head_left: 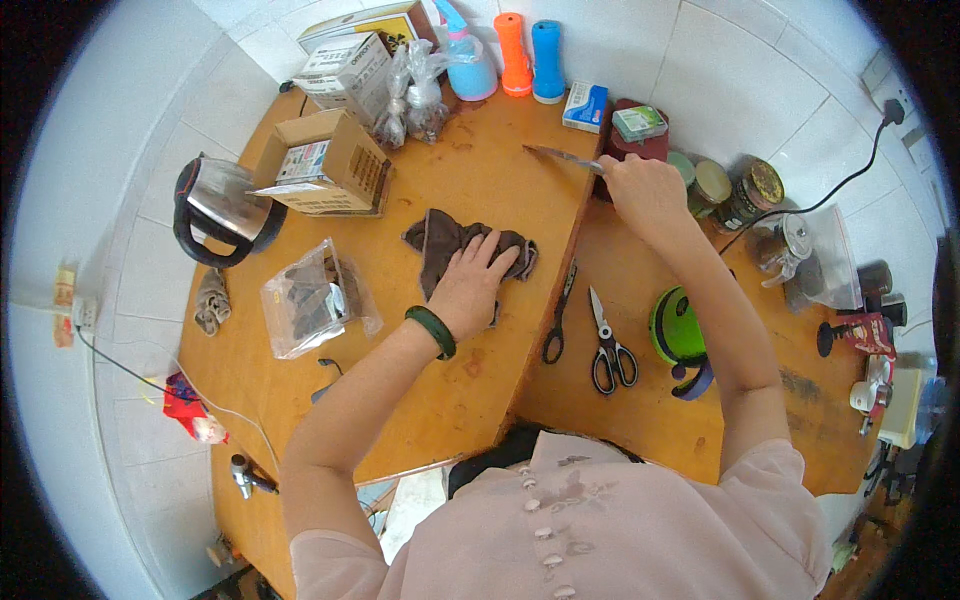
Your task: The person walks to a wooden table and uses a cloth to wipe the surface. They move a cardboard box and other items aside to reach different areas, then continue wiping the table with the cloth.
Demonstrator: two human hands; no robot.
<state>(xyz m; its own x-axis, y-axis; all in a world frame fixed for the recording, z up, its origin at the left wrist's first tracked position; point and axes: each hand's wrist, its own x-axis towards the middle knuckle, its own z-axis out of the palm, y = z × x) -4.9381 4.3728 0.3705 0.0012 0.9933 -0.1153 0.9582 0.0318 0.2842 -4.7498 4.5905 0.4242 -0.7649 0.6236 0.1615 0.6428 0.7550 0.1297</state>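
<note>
My left hand (470,285), with a dark green bangle at the wrist, lies with fingers spread on a crumpled dark brown cloth (437,250) on the wooden table. The cloth's edges stick out past my fingers on both sides. Farther right, my right hand (640,190) is closed around a knife (570,157). Its thin blade points left over the far part of the table, and my fingers hide the handle. Between my arms lie white-bladed scissors with black handles (606,350) and a dark slim pair of scissors (560,320).
Left of the cloth are a clear plastic bag (320,300), an open cardboard box (325,165) and a kettle (222,205). A spray bottle (470,65), orange (513,55) and blue (547,60) cylinders stand along the wall. Jars (755,190) and a green round object (678,325) are at right.
</note>
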